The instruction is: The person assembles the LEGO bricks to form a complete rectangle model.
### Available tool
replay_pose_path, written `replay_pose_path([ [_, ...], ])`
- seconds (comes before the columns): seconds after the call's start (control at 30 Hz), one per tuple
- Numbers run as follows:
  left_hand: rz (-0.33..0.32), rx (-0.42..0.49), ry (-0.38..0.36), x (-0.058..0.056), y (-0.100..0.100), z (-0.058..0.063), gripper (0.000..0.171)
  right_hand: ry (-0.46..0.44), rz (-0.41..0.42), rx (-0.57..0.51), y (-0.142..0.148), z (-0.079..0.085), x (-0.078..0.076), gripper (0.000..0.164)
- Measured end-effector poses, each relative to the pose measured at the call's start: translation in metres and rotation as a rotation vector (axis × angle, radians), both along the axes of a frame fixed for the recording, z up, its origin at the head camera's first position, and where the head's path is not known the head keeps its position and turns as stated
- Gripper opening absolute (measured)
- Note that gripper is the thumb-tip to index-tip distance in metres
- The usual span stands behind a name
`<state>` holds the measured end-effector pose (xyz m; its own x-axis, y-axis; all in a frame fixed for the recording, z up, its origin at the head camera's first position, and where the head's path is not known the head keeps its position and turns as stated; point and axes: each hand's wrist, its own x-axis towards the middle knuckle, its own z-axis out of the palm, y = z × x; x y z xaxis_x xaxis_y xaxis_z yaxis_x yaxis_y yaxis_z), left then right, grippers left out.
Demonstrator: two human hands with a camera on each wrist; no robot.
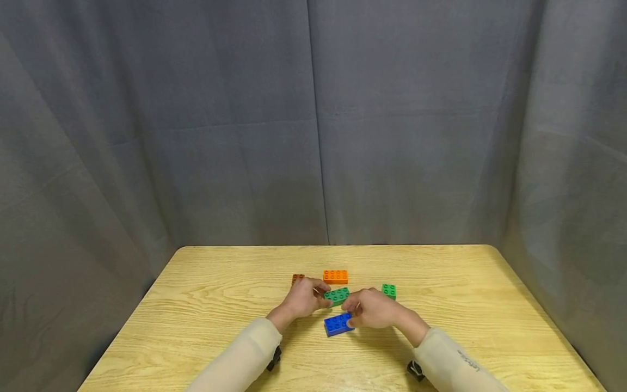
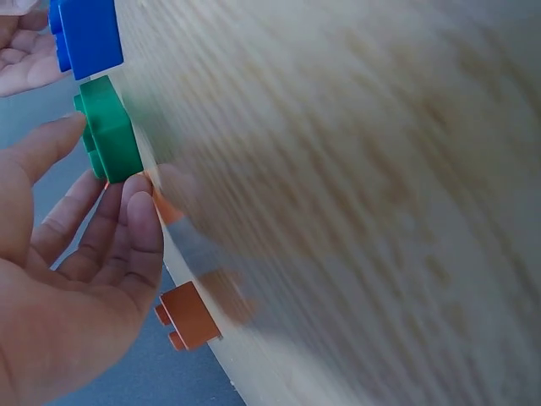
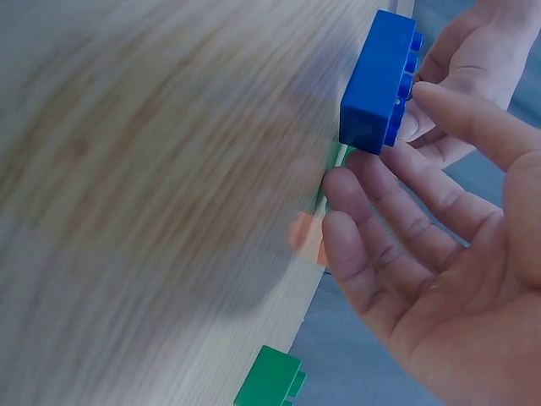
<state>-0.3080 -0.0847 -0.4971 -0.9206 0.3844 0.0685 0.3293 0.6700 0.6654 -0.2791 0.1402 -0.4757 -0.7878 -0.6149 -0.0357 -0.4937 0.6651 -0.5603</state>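
Note:
My left hand (image 1: 302, 298) reaches in from the left and pinches the left end of a green eight-stud building brick (image 1: 337, 296), thumb on the near side and fingers on the far side. Just nearer to me lies a blue eight-stud brick (image 1: 338, 324). At its right end is my right hand (image 1: 376, 308), thumb and fingers pinching the blue brick (image 3: 376, 85). In the right wrist view my fingers partly hide the green brick behind. Both bricks lie studs up on the wooden table, one in front of the other.
An orange eight-stud brick (image 1: 335, 277) lies behind the green one. A small brown-orange brick (image 2: 189, 316) sits beyond my left hand, partly covered in the head view. Right of centre is a small green brick (image 1: 389, 291). Grey curtains (image 1: 235, 163) surround the wooden table (image 1: 220, 294).

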Motion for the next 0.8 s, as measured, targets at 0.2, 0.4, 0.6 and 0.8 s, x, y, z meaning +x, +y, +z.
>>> replay_pose_path([
  [0.2,0.004,-0.001,-0.011,-0.001,0.001,0.0,0.03,0.0,0.01,0.0,-0.002,0.004,0.003,0.035],
  [0.4,0.0,0.009,-0.013,0.002,-0.001,0.003,0.03,0.016,0.033,0.013,-0.003,0.003,0.003,0.033],
  [0.6,0.004,0.003,-0.027,0.001,-0.004,0.004,0.029,0.022,0.034,0.025,-0.002,0.002,0.003,0.029],
  [0.8,0.007,0.002,-0.038,0.0,-0.01,0.004,0.028,0.016,0.028,0.014,0.001,0.001,0.001,0.026],
])
